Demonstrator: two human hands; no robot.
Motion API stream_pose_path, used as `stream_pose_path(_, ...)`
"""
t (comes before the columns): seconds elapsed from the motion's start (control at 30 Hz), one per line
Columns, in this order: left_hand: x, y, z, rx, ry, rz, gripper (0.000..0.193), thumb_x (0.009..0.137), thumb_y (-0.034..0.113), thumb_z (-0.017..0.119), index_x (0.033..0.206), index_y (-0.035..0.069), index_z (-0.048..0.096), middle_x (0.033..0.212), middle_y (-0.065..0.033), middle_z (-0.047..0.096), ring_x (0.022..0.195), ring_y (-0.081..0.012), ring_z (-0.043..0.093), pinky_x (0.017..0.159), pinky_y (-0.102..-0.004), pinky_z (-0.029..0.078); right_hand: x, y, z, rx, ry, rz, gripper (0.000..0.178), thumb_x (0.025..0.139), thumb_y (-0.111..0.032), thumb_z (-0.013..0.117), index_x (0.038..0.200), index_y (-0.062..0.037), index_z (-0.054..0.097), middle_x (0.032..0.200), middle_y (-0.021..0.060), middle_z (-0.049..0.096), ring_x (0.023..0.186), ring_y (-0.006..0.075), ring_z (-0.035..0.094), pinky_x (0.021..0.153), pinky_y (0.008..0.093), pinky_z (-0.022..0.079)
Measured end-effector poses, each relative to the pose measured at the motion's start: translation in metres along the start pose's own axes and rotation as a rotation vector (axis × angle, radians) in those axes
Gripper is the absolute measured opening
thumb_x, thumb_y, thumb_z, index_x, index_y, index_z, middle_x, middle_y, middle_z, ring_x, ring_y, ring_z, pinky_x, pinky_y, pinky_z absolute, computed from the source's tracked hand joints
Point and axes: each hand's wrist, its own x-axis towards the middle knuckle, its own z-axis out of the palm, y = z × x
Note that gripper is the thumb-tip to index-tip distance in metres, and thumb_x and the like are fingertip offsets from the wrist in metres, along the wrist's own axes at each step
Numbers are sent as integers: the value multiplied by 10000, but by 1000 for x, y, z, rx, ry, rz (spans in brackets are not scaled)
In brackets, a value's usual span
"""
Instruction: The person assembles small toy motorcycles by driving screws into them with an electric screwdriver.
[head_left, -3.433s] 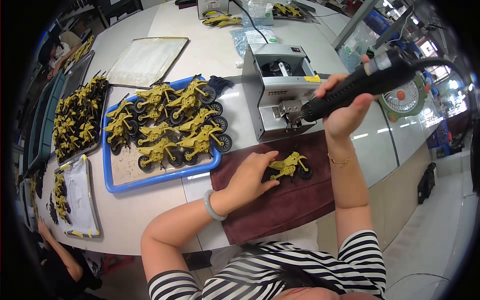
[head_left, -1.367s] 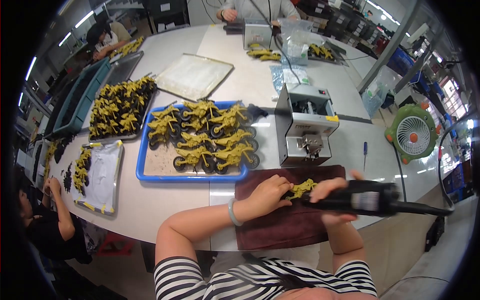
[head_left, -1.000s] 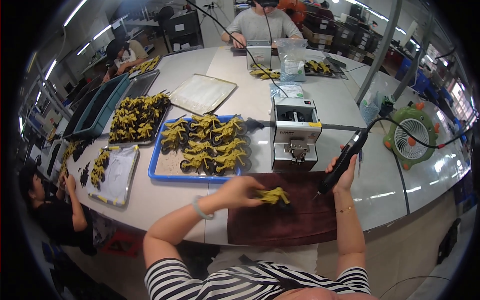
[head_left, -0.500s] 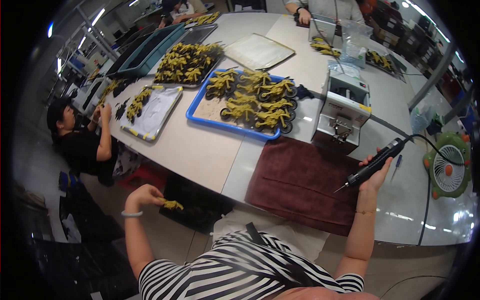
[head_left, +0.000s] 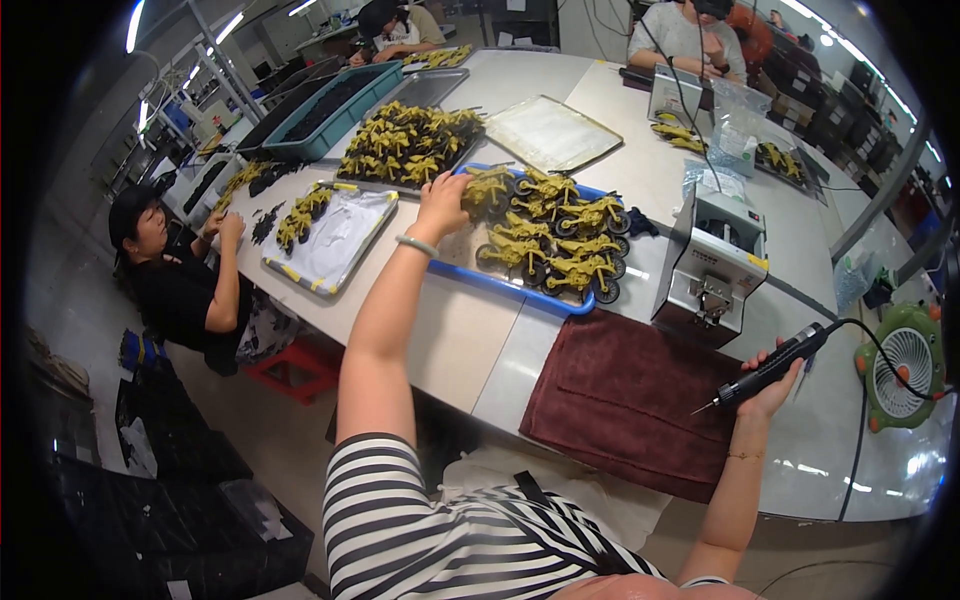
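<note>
My left hand (head_left: 440, 207) reaches over the left end of a blue tray (head_left: 478, 284). Its fingers close at a yellow-and-black toy motorcycle (head_left: 490, 190), partly hidden and slightly blurred. Several more toy motorcycles (head_left: 585, 268) with black wheels stand close together in that tray. On the right, my right hand (head_left: 768, 390) is wrapped round a black electric screwdriver (head_left: 775, 366). Its thin bit points down and left, over a folded dark red cloth (head_left: 630, 400) at the table's near edge.
A grey metal machine (head_left: 708, 275) stands beyond the cloth, and a green fan (head_left: 900, 365) sits at far right. Left of the blue tray are a heaped tray of yellow parts (head_left: 410, 140) and a white-lined tray (head_left: 335, 245). A co-worker (head_left: 180, 260) sits at left; others work across the table.
My left hand has moved from beside the table edge, where it held a small yellow piece, up to the blue tray. The right hand still holds the screwdriver; the whole view has shifted.
</note>
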Motion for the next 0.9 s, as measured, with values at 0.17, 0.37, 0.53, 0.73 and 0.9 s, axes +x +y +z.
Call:
stream_pose_path(0.17,33,-4,14,27,-287,-146,469,642,87,639,1104,132,571,1117,-75,560,1099,-250,480,969,-486,282,9,2,-15,44,65,37,505,862,-556,387,1089,-115,480,660,60,477,556,164,471,535,314,433)
stream_pose_path(0.37,6,24,-62,82,162,66,364,592,74,685,947,82,603,836,-80,579,802,-268,567,712,-370,420,-3,-6,-5,94,26,54,470,877,-504,391,1102,-101,476,671,66,494,573,176,485,552,321,444)
stream_pose_path(0.53,-38,152,-109,-640,-231,135,486,592,51,737,1048,40,567,900,-97,592,805,-193,598,701,-301,488,-4,-10,-3,109,-26,-25,447,889,-428,437,1177,-87,468,779,72,544,718,193,538,719,346,466)
stream_pose_path(0.73,-94,264,-40,-768,-572,606,487,648,151,703,1097,58,540,901,-94,582,823,-272,575,697,-349,477,-1,-31,35,20,-190,-269,568,852,-550,426,1288,-188,372,861,54,511,725,174,523,720,396,472)
stream_pose_path(0.9,-100,275,-15,-829,-498,701,362,643,139,702,984,64,606,864,-68,571,801,-241,547,689,-334,469,-5,-33,108,-220,-301,-594,761,816,-647,370,1377,-178,158,734,73,493,553,161,511,568,309,456)
